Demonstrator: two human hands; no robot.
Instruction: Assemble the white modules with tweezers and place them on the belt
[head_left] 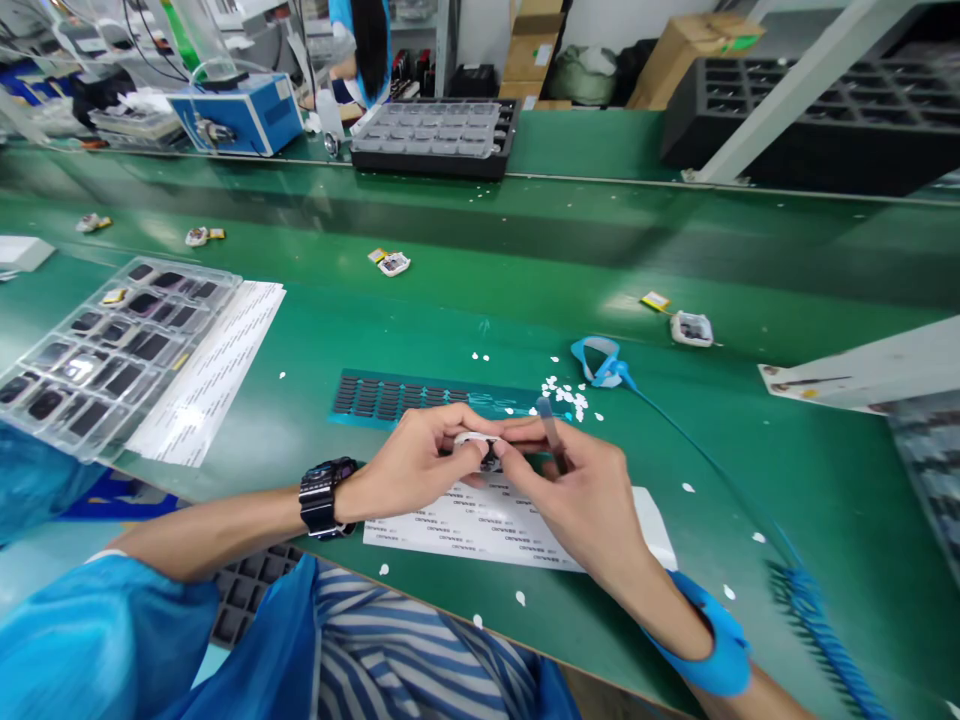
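Note:
Between both hands is a small white device housing point(474, 438) with dark parts inside. My left hand point(424, 455) grips its left side, thumb on the front. My right hand point(581, 485) pinches its right side with thumb and forefinger. A thin grey stick-like tool point(550, 425) also rests in my right hand, its lower end hidden by the fingers. Under the hands lies a white printed sheet point(465, 525). Just beyond is a teal sheet with rows of dark strips point(397, 395), partly covered by my left hand.
Small white tabs point(574, 395) lie scattered beside a blue wrist strap point(600, 362) with a coiled cord point(817, 620). At left stands a clear compartment tray point(97, 350) of dark parts. Farther back are open white housings point(691, 328) with yellow batteries, and a blue machine point(240, 115). A person point(364, 50) is behind.

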